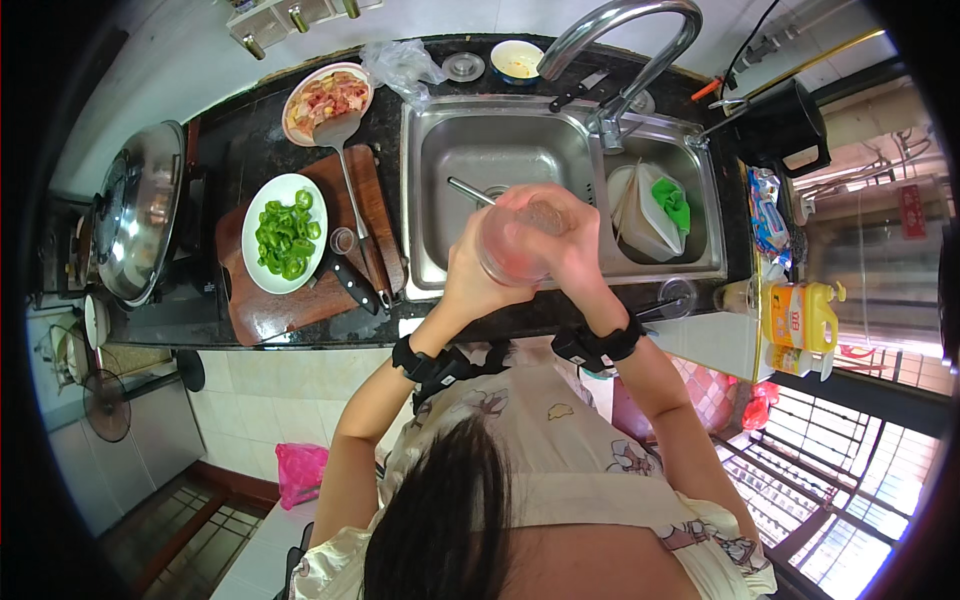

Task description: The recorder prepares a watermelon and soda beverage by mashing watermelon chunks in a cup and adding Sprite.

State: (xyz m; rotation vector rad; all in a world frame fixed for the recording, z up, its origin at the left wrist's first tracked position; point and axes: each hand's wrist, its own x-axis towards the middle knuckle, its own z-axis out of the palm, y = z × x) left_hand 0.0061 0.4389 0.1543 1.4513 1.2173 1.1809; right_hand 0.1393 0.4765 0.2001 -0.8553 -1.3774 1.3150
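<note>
Above the large basin of the stainless steel sink (454,161), my left hand (471,266) grips a clear round container (504,251) from the side. My right hand (574,225) is at the same container, its fingers seen partly through or against the clear wall. A brownish textured patch (546,216) shows by the right fingers; what it is I cannot tell. From behind my left hand a metal rod (471,190) sticks out over the basin. The chrome faucet (622,19) arches beyond my hands.
Left on the counter are a plate of sliced green peppers (285,191), a wooden cutting board (277,322), a spatula (351,180), a knife (352,283) and a bowl of raw meat (330,97). The small basin holds a plastic container (649,217) with a green cloth (670,204).
</note>
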